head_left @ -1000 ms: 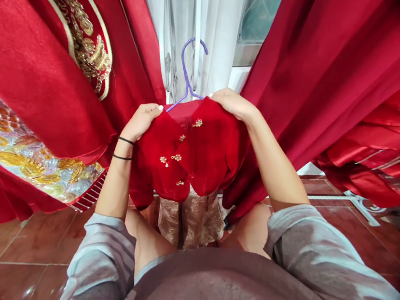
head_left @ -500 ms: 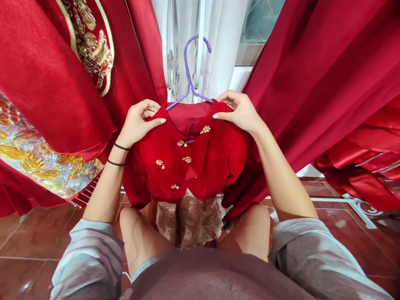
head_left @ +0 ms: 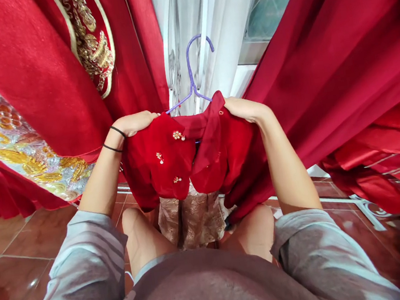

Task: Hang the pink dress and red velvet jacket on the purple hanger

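Note:
A red velvet jacket (head_left: 166, 169) with gold flower-shaped fastenings hangs on a purple hanger (head_left: 191, 73) in front of me. My left hand (head_left: 138, 122) is closed on its left shoulder beside the collar. On the other side, my right hand (head_left: 244, 108) grips the right shoulder, where the front edge is folded outward and shows the smooth lining (head_left: 210, 141). Both hands' fingertips are mostly hidden behind the cloth. Below the hem a pale gold brocade cloth (head_left: 190, 219) hangs between my knees.
Red garments with gold embroidery (head_left: 94, 46) hang at the left, above a silver and gold sequined panel (head_left: 28, 151). Red drapes (head_left: 320, 57) fall on the right. White metal bars and a white curtain (head_left: 225, 30) stand behind. The floor is red-brown tile (head_left: 14, 270).
My right hand has turned the jacket's right front edge outward, exposing the lining. Both thumbs, earlier visible on the front of the collar, have moved back over the shoulders.

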